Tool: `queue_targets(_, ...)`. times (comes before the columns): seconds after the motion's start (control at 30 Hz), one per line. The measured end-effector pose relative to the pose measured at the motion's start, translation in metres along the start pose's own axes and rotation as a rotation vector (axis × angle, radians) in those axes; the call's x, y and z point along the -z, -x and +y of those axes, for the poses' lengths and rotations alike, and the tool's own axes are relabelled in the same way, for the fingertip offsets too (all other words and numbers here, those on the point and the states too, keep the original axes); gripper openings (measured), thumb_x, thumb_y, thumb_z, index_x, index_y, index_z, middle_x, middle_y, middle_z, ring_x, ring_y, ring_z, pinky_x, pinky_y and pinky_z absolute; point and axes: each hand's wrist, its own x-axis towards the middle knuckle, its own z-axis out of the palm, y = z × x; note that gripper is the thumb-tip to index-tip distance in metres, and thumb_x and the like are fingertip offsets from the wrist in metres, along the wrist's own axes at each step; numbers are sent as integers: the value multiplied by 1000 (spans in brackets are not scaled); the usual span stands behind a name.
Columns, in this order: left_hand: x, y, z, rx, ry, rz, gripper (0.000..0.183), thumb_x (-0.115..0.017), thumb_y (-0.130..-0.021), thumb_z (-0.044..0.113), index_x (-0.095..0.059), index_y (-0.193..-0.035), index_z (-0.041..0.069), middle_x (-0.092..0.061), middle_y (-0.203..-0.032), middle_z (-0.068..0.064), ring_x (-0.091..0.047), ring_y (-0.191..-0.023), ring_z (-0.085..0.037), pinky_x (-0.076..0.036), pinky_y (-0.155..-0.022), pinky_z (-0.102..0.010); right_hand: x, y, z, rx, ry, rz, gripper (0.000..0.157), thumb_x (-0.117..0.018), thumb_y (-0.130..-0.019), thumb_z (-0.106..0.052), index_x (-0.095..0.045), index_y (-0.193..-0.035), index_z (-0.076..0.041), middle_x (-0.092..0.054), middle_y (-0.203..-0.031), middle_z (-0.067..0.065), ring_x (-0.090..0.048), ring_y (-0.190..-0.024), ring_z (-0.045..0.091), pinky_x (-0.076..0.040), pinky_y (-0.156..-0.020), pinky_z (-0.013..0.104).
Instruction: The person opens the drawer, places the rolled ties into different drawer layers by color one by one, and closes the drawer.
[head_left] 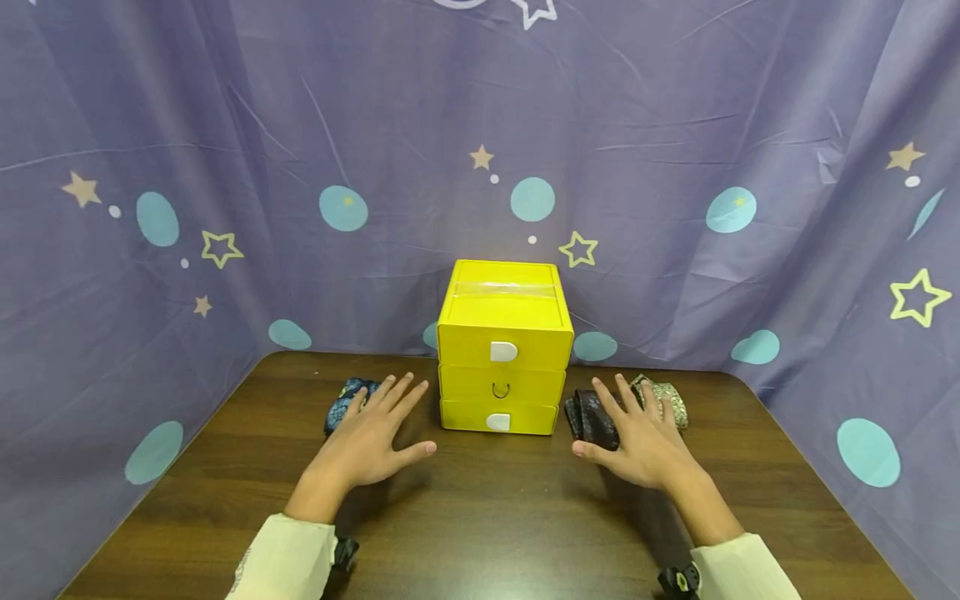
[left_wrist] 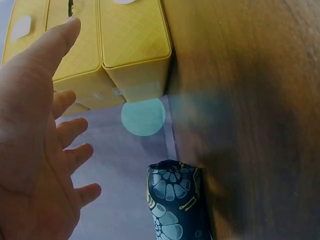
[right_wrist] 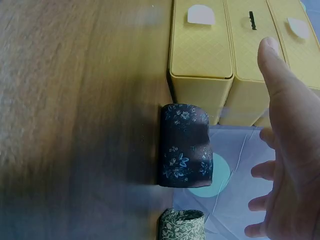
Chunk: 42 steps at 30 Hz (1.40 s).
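Observation:
My left hand [head_left: 367,440] hovers over the left side of the table, fingers spread and holding nothing. Just beyond its fingertips lies a rolled dark-blue cloth [left_wrist: 177,207] with a pale flower pattern. On the right, my right hand [head_left: 639,440] is likewise spread and bare above the tabletop. A dark folded cloth roll [right_wrist: 185,147] with small blue flowers sits beneath its fingers, partly covered by them in the head view. Beside that is a green and cream leaf-patterned cloth roll [right_wrist: 183,225]. Between the hands stands a yellow three-drawer box [head_left: 468,346].
The box's top and bottom drawers have white tabs, the middle one a small dark loop; clear tape [head_left: 502,289] crosses its top. The brown wooden table [head_left: 495,517] ends at the back against a purple curtain [head_left: 420,108] with stars and dots.

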Motion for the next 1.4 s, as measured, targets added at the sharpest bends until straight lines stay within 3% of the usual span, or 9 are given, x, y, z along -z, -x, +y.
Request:
queue_targets(0.17, 4, -5, 2, -53, -32, 77, 88, -52, -96, 72, -26, -164, 23, -27, -167, -10, -27, -152, -37, -21, -119, -67, 3, -5, -1, 42, 4, 96, 95, -52, -93, -75, -24, -165, -19, -25, -165, 23, -26, -145, 56, -21, -111, 78)
queue_targets(0.3, 9, -11, 3, -88, -69, 197, 73, -58, -101, 56, -41, -158, 15, -44, -157, -15, -44, -140, -39, -36, -113, -64, 7, -11, -5, 137, -22, 272, 81, -61, -98, -58, -36, -160, -11, -40, -156, 24, -42, -135, 51, -36, -106, 71)
queue_targets(0.43, 16, -19, 5, -112, -63, 318, 62, -61, -102, 46, -49, -152, 11, -56, -145, -15, -55, -127, -38, -48, -101, -60, 9, -18, -10, 245, -53, 472, 71, -72, -95, -41, -48, -152, -6, -54, -142, 24, -54, -121, 46, -48, -92, 63)
queue_targets(0.57, 24, -28, 8, -142, -19, 391, 57, -63, -102, 39, -52, -149, 8, -60, -138, -16, -59, -121, -38, -52, -97, -57, 12, -27, -16, 328, -75, 654, 61, -73, -92, -33, -57, -142, -2, -61, -128, 23, -59, -109, 44, -51, -82, 58)
queue_targets(0.7, 29, -36, 10, -161, 32, 418, 54, -62, -104, 33, -51, -149, 5, -59, -139, -17, -58, -122, -37, -51, -102, -54, 16, -35, -24, 388, -95, 776, 52, -68, -95, -31, -62, -134, 2, -64, -119, 23, -61, -102, 43, -52, -82, 56)
queue_targets(0.97, 34, -52, 12, -157, 162, 425, 49, -48, -110, 32, -47, -153, 6, -54, -146, -16, -53, -131, -35, -46, -109, -53, 26, -50, -44, 471, -91, 836, 43, -69, -96, -23, -63, -128, 4, -64, -113, 22, -60, -96, 41, -53, -83, 53)
queue_targets(1.17, 34, -66, 6, -144, 351, 431, 49, -47, -111, 31, -44, -154, 8, -53, -145, -17, -56, -124, -33, -50, -103, -52, 26, -60, -58, 515, -102, 860, 40, -68, -96, -21, -64, -126, 4, -65, -112, 22, -61, -97, 40, -53, -86, 53)
queue_targets(1.4, 30, -73, -1, -104, 563, 451, 48, -51, -109, 29, -44, -155, 14, -56, -138, -16, -60, -118, -30, -56, -96, -47, 17, -71, -71, 536, -83, 880, 36, -71, -93, -16, -66, -123, 3, -65, -108, 19, -59, -88, 37, -48, -69, 47)
